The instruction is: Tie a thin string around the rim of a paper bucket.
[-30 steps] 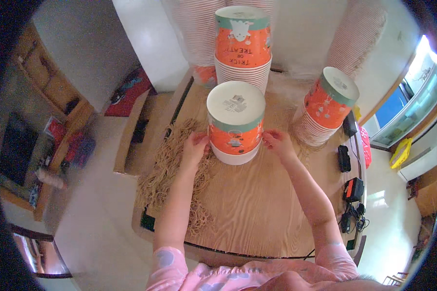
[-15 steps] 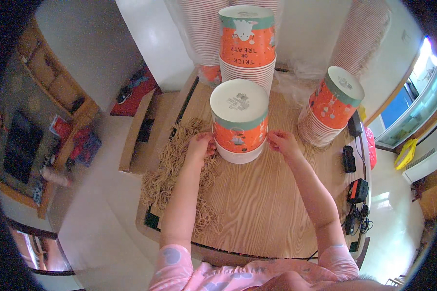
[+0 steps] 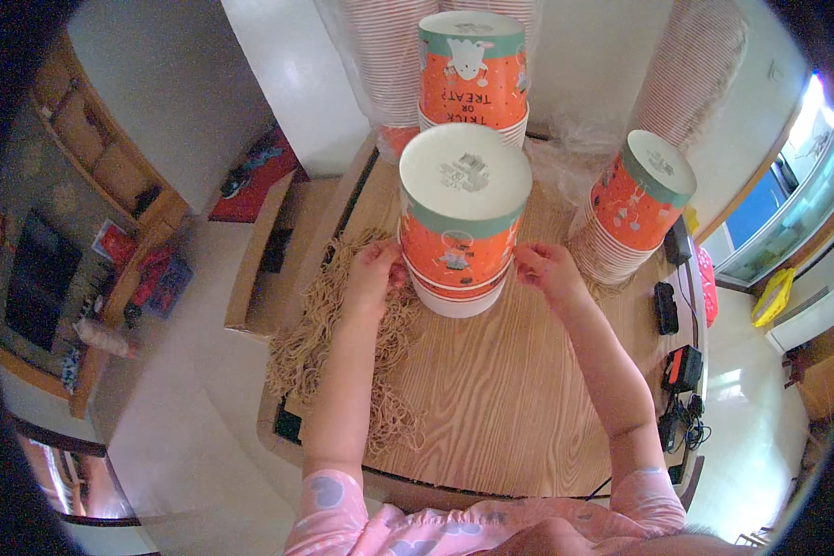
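An upside-down orange paper bucket point(image 3: 461, 236) with a teal band and a pale base is raised between my hands. My left hand point(image 3: 374, 273) is closed at its lower left side, fingertips partly hidden. On the opposite side my right hand point(image 3: 549, 270) pinches near the rim with bent fingers. Below the bucket shows the white rim of another paper bucket point(image 3: 480, 305), partly covered by the raised one. A heap of tan twine point(image 3: 329, 338) lies beside and under my left forearm.
A tall stack of matching buckets point(image 3: 473, 79) stands behind, and a shorter stack point(image 3: 641, 190) at the right. Plastic-wrapped stacks point(image 3: 690, 69) rise at the back. Black adapters and cables point(image 3: 681, 371) line the right table edge. An open cardboard box point(image 3: 269, 250) sits left of the table point(image 3: 510, 398).
The bucket between my hands has risen and looks larger, exposing more of the rims beneath. Both hands have come up slightly with it.
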A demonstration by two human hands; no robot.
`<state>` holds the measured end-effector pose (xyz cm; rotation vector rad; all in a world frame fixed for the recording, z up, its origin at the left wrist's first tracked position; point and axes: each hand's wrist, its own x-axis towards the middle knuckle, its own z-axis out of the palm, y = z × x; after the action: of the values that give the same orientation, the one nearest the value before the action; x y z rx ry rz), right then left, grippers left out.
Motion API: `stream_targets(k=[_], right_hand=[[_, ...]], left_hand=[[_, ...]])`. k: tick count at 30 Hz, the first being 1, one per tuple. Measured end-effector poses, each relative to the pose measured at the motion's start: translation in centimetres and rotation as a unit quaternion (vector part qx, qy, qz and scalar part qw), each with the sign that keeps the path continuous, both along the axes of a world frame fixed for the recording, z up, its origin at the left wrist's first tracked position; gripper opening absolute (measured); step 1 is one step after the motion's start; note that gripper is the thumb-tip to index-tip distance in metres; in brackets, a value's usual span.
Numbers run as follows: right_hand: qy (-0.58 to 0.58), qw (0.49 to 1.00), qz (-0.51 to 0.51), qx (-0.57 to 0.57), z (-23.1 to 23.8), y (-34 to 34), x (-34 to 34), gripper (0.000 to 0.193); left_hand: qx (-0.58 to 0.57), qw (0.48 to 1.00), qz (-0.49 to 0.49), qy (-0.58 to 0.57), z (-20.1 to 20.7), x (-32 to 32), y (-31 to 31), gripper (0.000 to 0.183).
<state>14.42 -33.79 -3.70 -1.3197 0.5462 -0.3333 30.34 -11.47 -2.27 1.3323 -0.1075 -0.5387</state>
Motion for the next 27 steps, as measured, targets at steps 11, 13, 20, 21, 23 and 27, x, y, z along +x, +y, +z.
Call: stream_targets(k=[11,13,20,21,23,27], right_hand=[[-0.091,0.995,0.009,-0.034,6.8,4.4,0.5,0.011],[-0.154,0.986,0.012,-0.066,5.0,3.8,0.5,0.01],[-0.042,0.843,0.167,-0.509,-5.5,8.4,-5.1,0.04],[-0.013,0.781,0.16,-0.604,-6.2,8.8,-5.1,0.042],[0.012,0.756,0.171,-0.632,-6.8,9.0,-4.9,0.044],[0.015,0.718,0.186,-0.67,-7.2,9.4,-4.9,0.047]], left_hand=[[-0.333,0.933,-0.05,0.126,4.4,-1.7,-1.2,0.021],[-0.365,0.922,-0.062,0.113,4.8,-1.7,-1.0,0.022],[-0.443,0.889,-0.078,0.083,6.1,-2.1,-1.2,0.031],[-0.441,0.89,-0.076,0.086,6.3,-2.1,-1.0,0.031],[-0.491,0.862,-0.112,0.047,6.8,-2.0,-0.3,0.032],[-0.522,0.848,-0.083,0.036,8.2,-2.6,1.9,0.031]])
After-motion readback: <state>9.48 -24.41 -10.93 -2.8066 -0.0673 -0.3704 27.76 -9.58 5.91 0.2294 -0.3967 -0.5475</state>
